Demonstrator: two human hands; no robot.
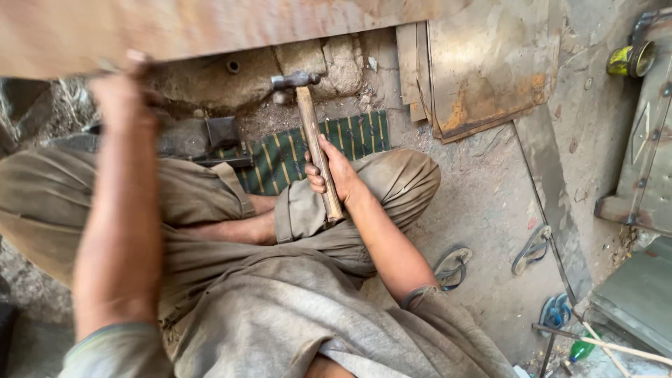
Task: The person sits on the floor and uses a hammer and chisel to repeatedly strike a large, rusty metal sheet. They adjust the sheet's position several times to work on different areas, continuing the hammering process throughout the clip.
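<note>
Head view, looking down on a person seated cross-legged on a dusty concrete floor [490, 203]. Across the top of the frame a large rusty metal sheet [210, 28] is seen, its lower edge raised above the floor; it is gripped at that edge by the left hand [122, 98], whose grip is clenched on the sheet, the fingers partly blurred. To the right, a second rusted metal plate [490, 63] is shown lying flat on the floor, with narrow strips beside it. A green striped cloth [350, 140] is spread on the floor before the knees. A hammer [311, 133] with a wooden handle is held in the right hand [334, 175]; the grip is closed around the lower half of the handle, and the steel head is pointed away from the body, near the sheet's lower edge and above the stone footing. A small dark metal block [222, 133] is set just left of the cloth. Sandals [455, 266] are seen on the floor to the right, well apart from the hammer, and a yellow tin [630, 59] is lying on its side at the far upper right
</note>
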